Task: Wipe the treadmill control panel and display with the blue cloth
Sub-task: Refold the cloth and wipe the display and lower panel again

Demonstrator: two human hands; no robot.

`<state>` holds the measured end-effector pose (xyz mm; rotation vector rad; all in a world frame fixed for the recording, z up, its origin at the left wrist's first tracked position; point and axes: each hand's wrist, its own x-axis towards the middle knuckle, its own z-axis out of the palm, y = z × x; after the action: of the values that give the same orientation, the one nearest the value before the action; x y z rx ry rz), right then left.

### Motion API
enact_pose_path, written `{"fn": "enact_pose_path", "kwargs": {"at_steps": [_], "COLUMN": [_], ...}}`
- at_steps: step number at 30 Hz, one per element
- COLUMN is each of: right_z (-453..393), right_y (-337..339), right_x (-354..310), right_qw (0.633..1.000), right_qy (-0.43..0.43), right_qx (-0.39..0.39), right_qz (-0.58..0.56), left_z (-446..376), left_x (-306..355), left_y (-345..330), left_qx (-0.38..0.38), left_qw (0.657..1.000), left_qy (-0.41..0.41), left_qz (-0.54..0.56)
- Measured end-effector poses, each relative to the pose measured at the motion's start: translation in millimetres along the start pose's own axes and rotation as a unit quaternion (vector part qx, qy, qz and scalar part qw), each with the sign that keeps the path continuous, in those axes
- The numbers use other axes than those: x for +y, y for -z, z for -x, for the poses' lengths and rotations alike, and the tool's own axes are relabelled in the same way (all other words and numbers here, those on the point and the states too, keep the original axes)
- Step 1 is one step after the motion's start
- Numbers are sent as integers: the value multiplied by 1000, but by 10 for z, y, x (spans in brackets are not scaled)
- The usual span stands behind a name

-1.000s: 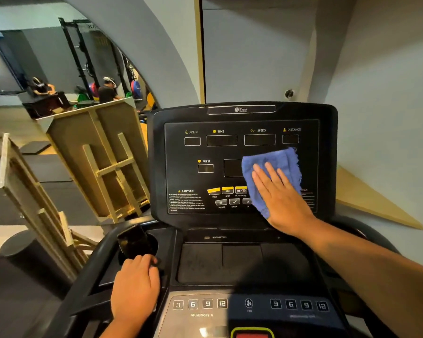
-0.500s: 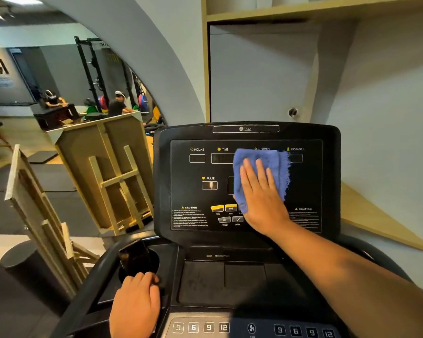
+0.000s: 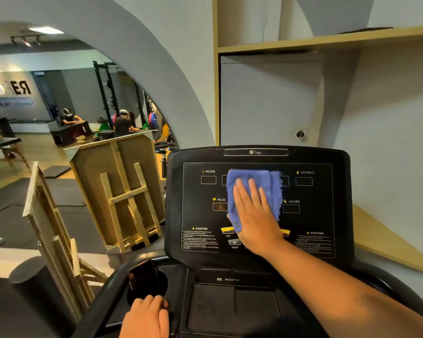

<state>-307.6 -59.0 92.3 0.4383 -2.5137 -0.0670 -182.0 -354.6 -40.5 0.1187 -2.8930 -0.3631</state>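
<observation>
The black treadmill display panel [image 3: 313, 215] stands upright ahead of me, with labels for incline, pulse, calorie and distance. My right hand [image 3: 255, 215] lies flat on the blue cloth [image 3: 266, 181] and presses it against the upper middle of the display, covering the time and speed windows. My left hand [image 3: 144, 318] rests at the bottom on the rim of the left cup holder [image 3: 164, 286], fingers curled over its edge. A dark phone [image 3: 143, 279] stands in that cup holder. The lower console tray [image 3: 232, 308] is dark and bare.
Wooden frames [image 3: 122, 191] lean on the floor to the left of the treadmill. A black cylinder [image 3: 32, 281] stands at lower left. A wooden shelf [image 3: 327, 40] runs above, and a slanted wooden board [image 3: 388, 245] lies along the right wall. People sit far off in the gym.
My right hand has slid the blue cloth up and to the left across the display, from the lower right buttons to the top row. The view has tilted upward. My left hand stays put.
</observation>
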Motion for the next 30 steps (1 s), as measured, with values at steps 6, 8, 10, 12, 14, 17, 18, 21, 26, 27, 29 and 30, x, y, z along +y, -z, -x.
{"fn": "enact_pose_path", "kwargs": {"at_steps": [6, 8, 10, 12, 14, 17, 18, 21, 26, 27, 29, 30], "right_z": [490, 349, 31, -243, -332, -111, -15, 150, -239, -371, -574, -628], "right_y": [-55, 10, 81, 111, 64, -53, -58, -35, 156, 174, 180, 157], "right_x": [577, 631, 434, 110, -178, -306, -236, 136, 295, 164, -150, -300], "right_qw": [995, 1000, 994, 984, 992, 996, 991, 983, 1000, 999, 996, 997], "right_qy": [83, -6, -103, -167, -105, 89, 133, 170, 13, -21, -75, -69], "right_qx": [-55, -13, 33, 55, 57, 1, -18, -58, 16, 28, 37, 36], "right_qz": [-15, 3, 8, -21, -34, -28, -25, -27, 6, 9, -11, -24], "left_z": [-14, -17, -21, -85, -107, -98, -85, -103, -102, -66, -17, -20], "left_x": [-47, -54, -43, -42, 5, -21, -32, -84, -96, -84, -100, -105], "left_y": [-66, -87, -69, -70, -13, -55, -47, -108, -120, -99, -109, -121], "left_qx": [-27, -38, -43, 0, -20, -32, -21, -70, -6, -11, 6, 8], "left_qw": [999, 999, 999, 1000, 1000, 999, 1000, 997, 999, 1000, 999, 999], "left_qy": [7, -2, -2, -8, -13, -13, -13, -3, -13, -16, -26, -36], "left_qz": [-18, -31, -25, -23, -17, 7, -12, -36, -32, -23, -23, -28]}}
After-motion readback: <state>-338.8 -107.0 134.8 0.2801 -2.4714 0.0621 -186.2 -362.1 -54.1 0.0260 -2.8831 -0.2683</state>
